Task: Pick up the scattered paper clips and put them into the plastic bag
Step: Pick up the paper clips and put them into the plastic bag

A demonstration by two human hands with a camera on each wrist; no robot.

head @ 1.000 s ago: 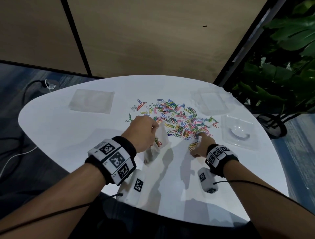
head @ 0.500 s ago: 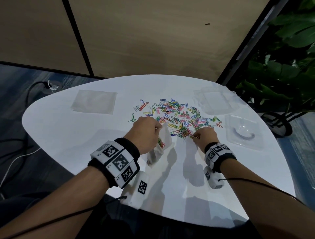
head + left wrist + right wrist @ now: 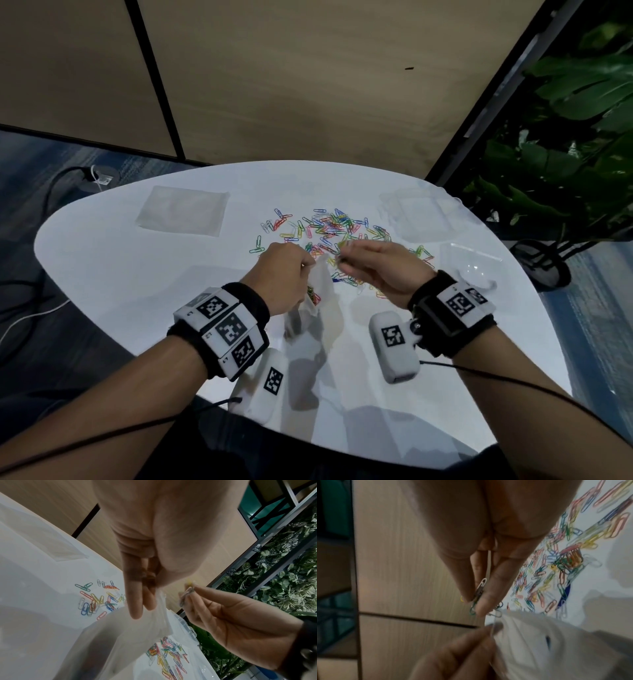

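Left hand [image 3: 286, 274] pinches the top edge of the plastic bag [image 3: 313, 301], which hangs upright with a few clips inside. Right hand [image 3: 383, 270] at its 3 o'clock, just beside the bag mouth — fingertips [image 3: 481, 607] closed on a small bunch of paper clips [image 3: 478, 591]. Scattered paper clips [image 3: 329, 229] at 12 o'clock on the white table [image 3: 137, 274]; a flat clear bag [image 3: 183, 209] farther out at 10 o'clock.

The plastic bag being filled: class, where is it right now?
In the head view, the plastic bag hangs just left of centre, pinched at its top by the left hand, the right hand beside it.
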